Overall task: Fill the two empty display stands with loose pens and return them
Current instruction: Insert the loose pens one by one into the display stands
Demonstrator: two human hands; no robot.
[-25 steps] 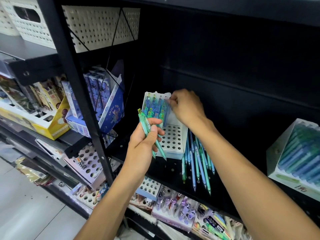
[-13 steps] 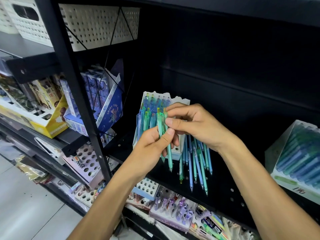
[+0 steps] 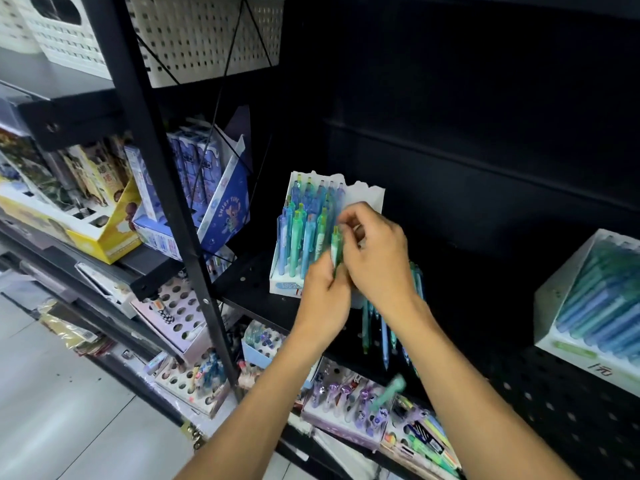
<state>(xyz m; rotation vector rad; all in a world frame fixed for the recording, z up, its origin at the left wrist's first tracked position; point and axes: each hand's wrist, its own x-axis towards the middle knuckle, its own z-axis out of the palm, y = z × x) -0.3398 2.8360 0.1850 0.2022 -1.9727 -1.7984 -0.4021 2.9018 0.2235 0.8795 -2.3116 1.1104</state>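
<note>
Display stand (image 3: 363,197): white, with a scalloped top edge; it stands on the black perforated shelf (image 3: 554,403), a little to the 11 o'clock side of the picture's middle. Its left columns are filled; the right part is hidden behind the hands, only the bare white back wall shows there.
Pens in the stand (image 3: 300,233): translucent blue, teal and green barrels, upright, caps up, in close rows.
Held pen (image 3: 335,247): green and teal, nearly upright, just in front of the stand's rows. It is blurred, so I cannot tell if it is one pen or more.
Left hand (image 3: 323,299): at 6 o'clock from the held pen; thumb and fingers are closed around the lower part of the barrel.
Right hand (image 3: 375,258): at 3 o'clock from the held pen; the fingertips (image 3: 346,216) are pinched together at the pen's top.
Loose pens (image 3: 384,327): blue and teal, lying on the shelf at 5 o'clock from the stand, partly under the right wrist.
Second stand (image 3: 595,299): white, at 3 o'clock on the same shelf, full of blue and green pens lying slanted.
Writing: a handwritten mark like "1元" on the second stand's front; "ENJOY TIME" on the dark blue box (image 3: 225,209) at 9 o'clock. The label on the first stand's base is too blurred to read.
</note>
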